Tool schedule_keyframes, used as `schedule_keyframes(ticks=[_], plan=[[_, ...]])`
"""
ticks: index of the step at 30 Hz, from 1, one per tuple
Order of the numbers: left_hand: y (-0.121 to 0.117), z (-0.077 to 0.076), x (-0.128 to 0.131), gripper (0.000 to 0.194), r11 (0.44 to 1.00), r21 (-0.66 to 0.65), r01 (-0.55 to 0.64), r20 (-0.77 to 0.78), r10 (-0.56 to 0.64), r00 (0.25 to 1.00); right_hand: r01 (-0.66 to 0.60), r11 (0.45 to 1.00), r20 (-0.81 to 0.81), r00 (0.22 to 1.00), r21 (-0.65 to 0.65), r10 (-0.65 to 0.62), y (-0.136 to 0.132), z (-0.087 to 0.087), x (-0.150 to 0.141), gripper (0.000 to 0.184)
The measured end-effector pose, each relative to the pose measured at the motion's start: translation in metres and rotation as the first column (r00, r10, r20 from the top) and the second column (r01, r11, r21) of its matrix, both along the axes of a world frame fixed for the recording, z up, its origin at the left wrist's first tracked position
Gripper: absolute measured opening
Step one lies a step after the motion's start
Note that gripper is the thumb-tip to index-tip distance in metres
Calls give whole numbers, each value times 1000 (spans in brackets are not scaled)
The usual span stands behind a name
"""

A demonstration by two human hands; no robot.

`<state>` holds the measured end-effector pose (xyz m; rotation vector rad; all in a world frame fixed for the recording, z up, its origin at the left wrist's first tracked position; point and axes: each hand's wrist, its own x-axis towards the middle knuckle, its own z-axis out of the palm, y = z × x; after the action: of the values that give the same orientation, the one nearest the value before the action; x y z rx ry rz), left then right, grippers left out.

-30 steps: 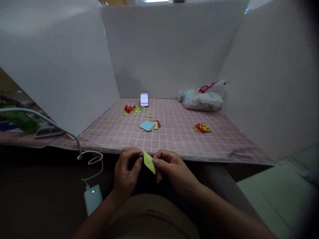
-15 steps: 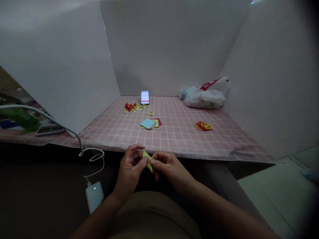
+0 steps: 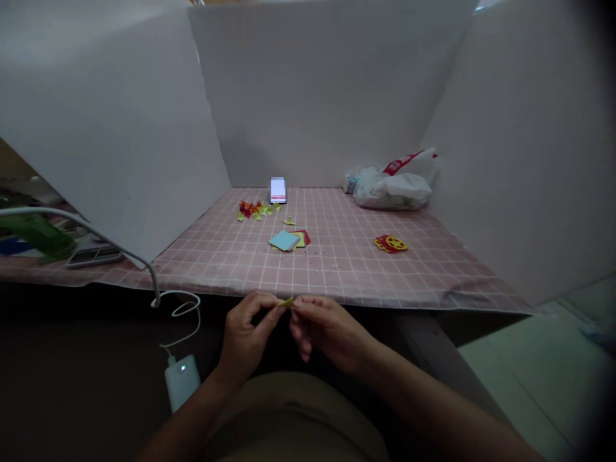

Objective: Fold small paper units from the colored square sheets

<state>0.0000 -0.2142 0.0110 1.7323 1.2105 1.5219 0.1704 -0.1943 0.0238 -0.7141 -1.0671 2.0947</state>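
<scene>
A small yellow folded paper (image 3: pixel 287 301) is pinched between my two hands, just in front of the table's near edge. It is seen nearly edge-on, and fingertips cover much of it. My left hand (image 3: pixel 250 327) grips its left end between thumb and forefinger. At the right end, my right hand (image 3: pixel 325 327) holds it in a pinch, with the lower fingers curled loosely beneath. Beyond the hands lies a stack of square paper sheets (image 3: pixel 285 240), light blue on top with yellow and red ones showing under it. A single yellow folded paper piece (image 3: pixel 289 221) rests behind the stack.
Several orange, red and yellow folded paper pieces (image 3: pixel 255 210) cluster at the back left, near a lit phone (image 3: pixel 278 190). Red and yellow cut-out shapes (image 3: pixel 391 244) lie right. A plastic bag (image 3: pixel 394 189) stands back right. A white power bank (image 3: pixel 183 382) with a cable sits lower left.
The yellow folded paper has turned from showing its broad face to nearly edge-on and risen slightly. My left fingers have closed in on it.
</scene>
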Motion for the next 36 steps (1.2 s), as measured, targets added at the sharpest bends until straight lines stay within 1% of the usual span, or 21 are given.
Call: schedule_keyframes(ticks=[1,2,3,4,5,7,12,14,18,21,26,29,32,34,36], plan=[[-2,0,3,13,987,-159,6,103,10,995,34,998,31,999,56,-36,0,1,0,30],[-4,-1,6,16,956,-288,55,203,5,979,71,991,62,995,115,-78,-1,1,0,31],[-5,-2,8,19,924,-362,119,306,-3,952,101,980,86,989,170,-117,-1,2,0,30],[-6,-2,10,20,895,-409,178,385,-7,923,117,969,101,985,216,-142,0,3,0,30],[-7,-3,12,21,876,-429,220,445,-7,896,121,961,111,982,250,-153,0,4,0,29],[-7,-3,13,21,857,-444,264,514,2,858,104,953,131,980,284,-146,0,4,0,27],[-7,2,15,19,812,-463,356,621,10,784,87,959,146,981,271,-130,1,2,0,23],[-7,3,16,19,807,-461,371,644,16,765,82,960,143,982,266,-124,0,1,0,23],[-8,1,17,21,819,-470,330,645,64,762,84,961,146,981,265,-126,0,1,0,24],[-7,-1,17,24,816,-489,308,629,85,773,91,959,158,978,269,-137,0,1,0,25],[-6,-3,17,27,807,-512,296,603,92,793,100,954,168,974,284,-153,2,-1,0,25],[-6,-3,16,26,820,-505,268,550,66,833,114,941,194,964,318,-183,3,-2,0,23],[-7,-2,14,24,855,-475,208,434,22,901,143,911,245,936,387,-251,3,-3,-1,18],[-8,-2,14,23,879,-447,168,345,-4,939,163,874,279,907,458,-315,3,-5,-3,14],[-8,-1,14,22,893,-424,150,284,-27,959,173,838,298,882,518,-366,3,-7,-4,11]])
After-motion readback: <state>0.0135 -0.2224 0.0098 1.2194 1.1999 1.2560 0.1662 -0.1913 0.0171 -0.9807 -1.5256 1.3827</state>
